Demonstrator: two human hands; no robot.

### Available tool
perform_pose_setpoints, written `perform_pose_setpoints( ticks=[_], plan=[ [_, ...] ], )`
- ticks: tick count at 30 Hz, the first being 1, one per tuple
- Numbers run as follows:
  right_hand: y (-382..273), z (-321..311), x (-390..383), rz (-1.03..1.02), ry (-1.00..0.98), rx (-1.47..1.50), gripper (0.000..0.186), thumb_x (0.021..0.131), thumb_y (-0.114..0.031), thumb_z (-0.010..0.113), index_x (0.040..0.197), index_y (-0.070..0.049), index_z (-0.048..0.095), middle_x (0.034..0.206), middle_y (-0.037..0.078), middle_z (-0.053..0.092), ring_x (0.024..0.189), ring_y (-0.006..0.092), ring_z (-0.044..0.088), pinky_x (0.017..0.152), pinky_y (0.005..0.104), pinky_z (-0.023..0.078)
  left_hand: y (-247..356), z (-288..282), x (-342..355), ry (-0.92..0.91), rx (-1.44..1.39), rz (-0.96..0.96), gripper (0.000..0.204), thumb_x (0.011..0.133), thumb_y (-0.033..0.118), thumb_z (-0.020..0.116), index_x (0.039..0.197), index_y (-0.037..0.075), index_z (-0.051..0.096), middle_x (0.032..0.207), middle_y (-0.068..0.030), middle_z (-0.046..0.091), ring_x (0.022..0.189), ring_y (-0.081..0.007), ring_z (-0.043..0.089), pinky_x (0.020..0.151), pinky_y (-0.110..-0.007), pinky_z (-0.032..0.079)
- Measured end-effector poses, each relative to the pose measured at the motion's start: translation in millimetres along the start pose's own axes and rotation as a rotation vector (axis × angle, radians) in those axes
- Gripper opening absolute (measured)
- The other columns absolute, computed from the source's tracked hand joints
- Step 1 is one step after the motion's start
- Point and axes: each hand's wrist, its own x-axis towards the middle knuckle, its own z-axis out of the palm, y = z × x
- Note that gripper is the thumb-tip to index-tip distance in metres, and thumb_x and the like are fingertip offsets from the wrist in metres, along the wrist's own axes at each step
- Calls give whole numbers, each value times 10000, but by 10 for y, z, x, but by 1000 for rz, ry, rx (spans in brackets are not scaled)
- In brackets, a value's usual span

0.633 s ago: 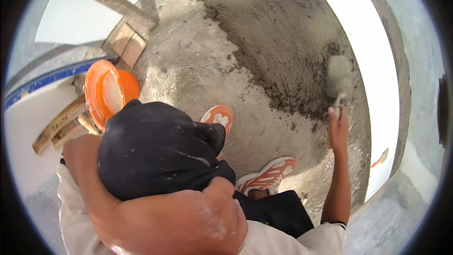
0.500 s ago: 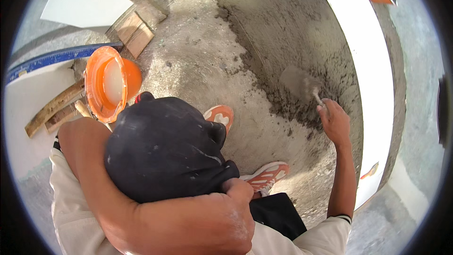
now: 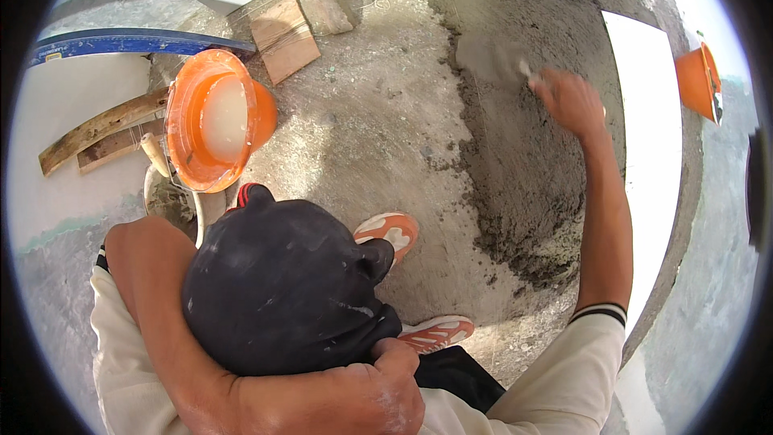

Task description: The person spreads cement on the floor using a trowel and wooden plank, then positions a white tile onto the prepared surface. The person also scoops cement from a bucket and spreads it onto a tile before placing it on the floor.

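Wet grey mortar (image 3: 523,169) covers the floor ahead and to the right, smoother at its far left and lumpy nearer me. My right hand (image 3: 568,101) is closed around the handle of a trowel (image 3: 491,62). The trowel's blade lies against the far left part of the mortar, its outline blurred into the grey. Across my bent leg in dark trousers (image 3: 278,290) rests my left forearm. My left hand (image 3: 392,391) is beside that knee, thumb side showing and the other fingers hidden.
An orange bucket (image 3: 266,117) of cloudy liquid stands at left, near a wooden-handled tool (image 3: 155,155) and wooden boards (image 3: 105,130). Behind are a blue straightedge (image 3: 137,42) and a wood piece (image 3: 283,36). A white panel (image 3: 654,161) borders the mortar; another orange bucket (image 3: 694,80) lies beyond.
My right hand and the trowel have moved farther away over the mortar, with the arm stretched out more. The whole view has shifted. My left arm stays across the leg.
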Motion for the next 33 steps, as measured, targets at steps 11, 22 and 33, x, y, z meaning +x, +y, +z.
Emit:
perform_pose_setpoints(
  ticks=[11, 22, 33],
  plan=[
    [-429, -41, -38, 169, -139, 128, 616, 1095, -563, 392, 1043, 7, 620, 902, 219, 700, 834, 376, 671, 803, 535, 532, -117, -50, -46, -3, -3, 0, 248, 778, 149, 672, 947, -30, 699, 841, -99, 678, 878, -227, 652, 905, -335, 489],
    [232, 446, -3962, 744, -39, 221, 395, 1052, -424, 558, 1202, -64, 623, 1010, 280, 710, 963, 502, 673, 801, 573, 509, 34, 44, 229, -106, -16, 117, 262, 779, 144, 670, 968, -35, 701, 884, -120, 698, 923, -239, 669, 920, -347, 493],
    [270, 812, -4608, 998, -51, 164, 399, 1068, -403, 521, 1204, -43, 626, 1057, 256, 711, 995, 473, 672, 816, 557, 520, 442, 115, 625, -6, 64, 102, 339, 792, 138, 679, 1043, -88, 691, 889, -132, 699, 896, -252, 674, 923, -372, 494]
  ],
)
